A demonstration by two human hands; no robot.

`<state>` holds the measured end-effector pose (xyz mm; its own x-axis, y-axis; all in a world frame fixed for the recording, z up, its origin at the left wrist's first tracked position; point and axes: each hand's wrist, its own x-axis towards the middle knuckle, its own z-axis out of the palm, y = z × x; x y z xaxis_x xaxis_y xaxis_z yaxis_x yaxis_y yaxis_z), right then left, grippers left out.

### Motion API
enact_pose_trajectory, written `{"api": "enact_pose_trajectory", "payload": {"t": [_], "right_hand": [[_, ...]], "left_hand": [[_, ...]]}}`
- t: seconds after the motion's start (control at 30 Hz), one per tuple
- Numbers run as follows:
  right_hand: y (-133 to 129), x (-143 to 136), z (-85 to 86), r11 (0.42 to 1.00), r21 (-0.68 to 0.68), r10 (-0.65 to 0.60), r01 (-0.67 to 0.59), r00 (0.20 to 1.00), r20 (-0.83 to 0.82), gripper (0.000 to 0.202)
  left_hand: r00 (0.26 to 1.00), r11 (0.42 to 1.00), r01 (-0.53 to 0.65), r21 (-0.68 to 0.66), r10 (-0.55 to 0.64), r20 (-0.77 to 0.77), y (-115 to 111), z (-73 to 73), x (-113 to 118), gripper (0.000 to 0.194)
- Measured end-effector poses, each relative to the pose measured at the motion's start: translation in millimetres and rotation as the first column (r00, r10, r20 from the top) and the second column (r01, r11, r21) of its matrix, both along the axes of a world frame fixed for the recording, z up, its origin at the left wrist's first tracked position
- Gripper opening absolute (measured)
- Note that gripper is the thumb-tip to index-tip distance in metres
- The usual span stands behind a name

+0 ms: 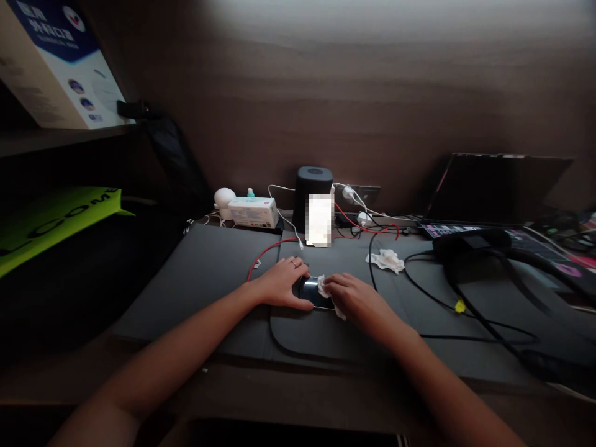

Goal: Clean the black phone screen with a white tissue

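A dark smartphone (pixel 311 292) lies flat on the grey desk mat (pixel 214 261), its glossy face up. My left hand (pixel 282 282) holds its left end, with the thumb along the near edge and the fingers at the far edge. Pinched in my right hand (pixel 356 301) is a crumpled white tissue (pixel 322 285), pressed against the phone's screen. My right fingers cover the phone's right end. A second crumpled tissue (pixel 387 261) rests on the mat beyond my right hand.
A black cylindrical speaker (pixel 314 177) stands at the back behind a blurred bright panel (pixel 320 220). Left of it is a small white box (pixel 254 212). An open laptop (pixel 503 189), a headset (pixel 479 245) and black cables (pixel 465 338) occupy the right side. A red cable (pixel 265 251) crosses the mat.
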<state>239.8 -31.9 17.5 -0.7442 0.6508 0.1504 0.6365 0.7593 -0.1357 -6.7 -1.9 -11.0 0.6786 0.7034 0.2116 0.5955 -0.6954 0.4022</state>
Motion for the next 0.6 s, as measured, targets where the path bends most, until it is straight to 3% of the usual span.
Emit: {"api": "enact_pose_trajectory", "payload": {"t": [0.2,0.4,0.6], "right_hand": [[6.4,6.8,-4.9,0.972,0.046,-0.229,0.228,0.974,-0.002,0.022],[8.0,2.2,-7.1,0.995,-0.043,-0.101,0.095,0.982,-0.163,0.025],[7.0,6.0,-1.9,0.976,-0.031,-0.22,0.218,0.966,-0.136,0.022]], "left_hand": [[1.0,1.0,-0.005,0.005,0.005,-0.007,-0.4,0.3,0.3,0.055],[1.0,1.0,0.011,0.012,-0.011,-0.012,1.0,-1.0,-0.4,0.057],[1.0,1.0,0.012,0.003,-0.012,-0.009,0.7,-0.5,-1.0,0.055]]}}
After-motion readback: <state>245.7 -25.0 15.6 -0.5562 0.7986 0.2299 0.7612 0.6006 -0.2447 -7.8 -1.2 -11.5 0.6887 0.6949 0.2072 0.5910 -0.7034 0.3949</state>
